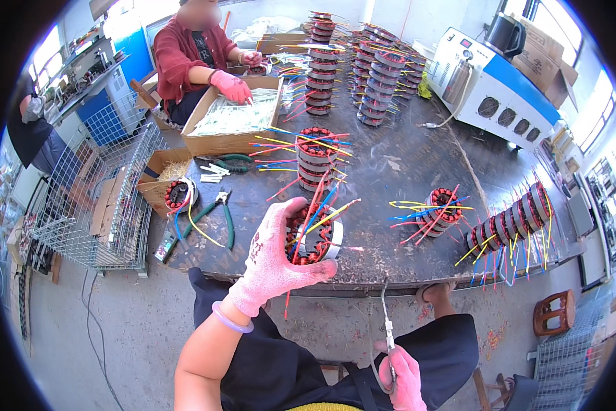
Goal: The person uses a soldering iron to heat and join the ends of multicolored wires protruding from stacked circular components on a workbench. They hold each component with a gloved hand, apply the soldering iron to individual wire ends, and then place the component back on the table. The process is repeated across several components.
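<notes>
We are gripping the stator (313, 236) firmly in the left hand (270, 264) while the right hand (404, 377) is clasping scissors (388, 329) away from wires.

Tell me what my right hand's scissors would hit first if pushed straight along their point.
Probably the table edge. The right hand holds scissors pointing up at it, right of the stator; depth is unclear.

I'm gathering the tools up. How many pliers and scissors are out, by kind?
Green-handled pliers on the table: 2
Scissors in the right hand: 1
Total: 3
</notes>
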Demonstrator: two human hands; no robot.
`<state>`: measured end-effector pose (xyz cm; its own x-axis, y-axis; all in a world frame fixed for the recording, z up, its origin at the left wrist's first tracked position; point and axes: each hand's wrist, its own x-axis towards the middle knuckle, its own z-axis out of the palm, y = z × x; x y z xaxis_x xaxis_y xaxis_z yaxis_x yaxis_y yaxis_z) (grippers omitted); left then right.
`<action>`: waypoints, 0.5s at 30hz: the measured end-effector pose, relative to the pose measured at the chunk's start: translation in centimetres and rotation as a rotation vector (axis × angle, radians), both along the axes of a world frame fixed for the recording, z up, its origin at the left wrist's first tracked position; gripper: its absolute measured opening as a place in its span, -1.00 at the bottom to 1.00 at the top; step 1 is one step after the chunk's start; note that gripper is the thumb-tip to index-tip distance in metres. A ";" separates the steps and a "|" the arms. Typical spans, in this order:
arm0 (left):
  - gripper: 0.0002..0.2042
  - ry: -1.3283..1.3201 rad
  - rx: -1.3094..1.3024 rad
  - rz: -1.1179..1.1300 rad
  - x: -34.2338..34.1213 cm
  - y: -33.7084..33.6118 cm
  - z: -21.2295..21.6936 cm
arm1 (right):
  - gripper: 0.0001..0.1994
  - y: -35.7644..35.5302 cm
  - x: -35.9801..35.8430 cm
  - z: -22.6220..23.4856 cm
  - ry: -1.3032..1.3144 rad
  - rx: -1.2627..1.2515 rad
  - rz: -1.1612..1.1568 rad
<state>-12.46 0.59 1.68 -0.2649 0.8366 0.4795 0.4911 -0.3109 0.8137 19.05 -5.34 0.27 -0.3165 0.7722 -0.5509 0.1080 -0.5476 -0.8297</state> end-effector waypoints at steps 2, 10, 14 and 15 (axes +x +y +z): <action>0.00 0.127 0.051 0.049 -0.2 0.1 0.0 | -0.56 -0.2 0.1 -0.1 -0.002 -0.001 -0.002; 0.10 0.286 0.186 0.209 -0.2 0.1 -0.2 | -0.58 -0.3 0.3 -0.6 0.015 0.053 0.019; 0.10 0.315 0.190 0.214 -0.2 0.2 0.0 | -0.56 -0.2 0.1 -0.4 0.031 0.060 -0.001; 0.10 0.314 0.185 0.211 -0.1 0.1 0.0 | -0.56 -0.2 0.0 -0.3 0.032 0.063 -0.001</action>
